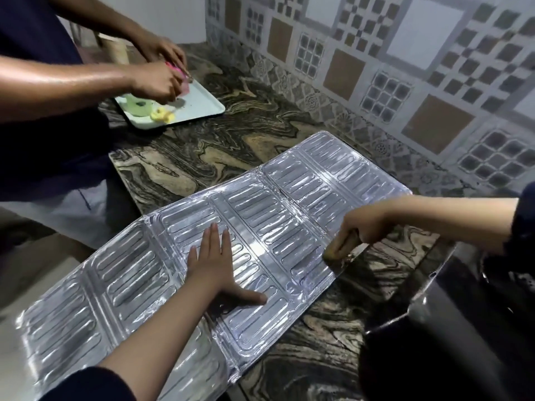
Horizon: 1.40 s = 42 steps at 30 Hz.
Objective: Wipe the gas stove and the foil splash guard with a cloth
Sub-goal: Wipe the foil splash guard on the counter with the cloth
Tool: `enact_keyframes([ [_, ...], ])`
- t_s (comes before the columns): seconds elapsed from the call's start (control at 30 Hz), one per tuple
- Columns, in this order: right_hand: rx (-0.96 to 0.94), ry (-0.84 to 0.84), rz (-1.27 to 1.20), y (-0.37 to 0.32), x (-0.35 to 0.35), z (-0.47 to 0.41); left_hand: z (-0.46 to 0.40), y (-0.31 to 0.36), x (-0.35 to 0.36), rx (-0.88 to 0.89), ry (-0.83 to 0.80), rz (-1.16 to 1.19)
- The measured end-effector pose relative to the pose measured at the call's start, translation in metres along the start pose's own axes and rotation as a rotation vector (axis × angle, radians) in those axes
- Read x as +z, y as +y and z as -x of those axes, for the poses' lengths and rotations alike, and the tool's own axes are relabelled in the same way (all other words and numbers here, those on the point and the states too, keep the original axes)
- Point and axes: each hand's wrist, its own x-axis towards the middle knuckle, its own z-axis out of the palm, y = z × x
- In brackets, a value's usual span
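Observation:
The silver foil splash guard point(289, 204) lies unfolded flat on the marbled countertop point(202, 146), its ribbed panels running from lower left to upper right. My left hand point(215, 263) presses flat on its middle panel, fingers spread and thumb out to the right. My right hand point(366, 224) is closed on a crumpled brownish cloth point(340, 247) at the guard's right edge, where foil meets counter. The dark gas stove point(451, 328) shows only as a black glossy body at the lower right corner.
Another person stands at the upper left, both hands point(162, 70) busy over a pale tray point(197, 107) holding green and yellow items and something pink. A patterned tile wall point(376, 68) rises behind the counter. The guard's left end overhangs the counter edge.

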Motion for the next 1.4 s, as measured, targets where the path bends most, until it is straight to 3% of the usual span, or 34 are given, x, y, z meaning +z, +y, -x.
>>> enact_keyframes([
  [0.1,0.068,0.011,-0.151,-0.012,-0.030,0.012,0.009,-0.007,0.003,-0.005,-0.039,-0.034],
  [0.17,0.088,0.109,-0.221,-0.021,-0.054,0.017,0.017,-0.013,0.005,-0.010,-0.076,-0.065],
  [0.3,0.016,0.457,-0.370,-0.043,-0.087,0.004,0.034,-0.025,0.009,-0.016,-0.109,-0.084],
  [0.43,-0.084,0.824,-0.201,-0.065,-0.098,-0.045,0.042,-0.033,0.008,-0.030,-0.129,-0.086],
  [0.53,-0.168,0.675,-0.038,-0.076,-0.084,-0.095,0.043,-0.032,0.007,-0.056,-0.136,-0.145],
  [0.6,-0.095,0.515,0.147,-0.077,-0.073,-0.118,0.041,-0.028,0.004,-0.076,-0.135,-0.154],
  [0.7,-0.017,0.553,0.320,-0.081,-0.067,-0.129,0.032,-0.020,-0.002,-0.064,-0.067,-0.113],
  [0.83,-0.007,0.572,0.353,-0.082,-0.068,-0.132,0.010,-0.001,-0.005,0.054,0.084,-0.097],
  [1.1,-0.074,0.627,-0.022,-0.073,-0.062,-0.131,-0.014,0.013,0.001,0.092,0.070,-0.062],
  [1.4,0.021,0.532,0.261,-0.089,-0.066,-0.127,-0.017,0.011,0.002,0.074,0.072,-0.062],
])
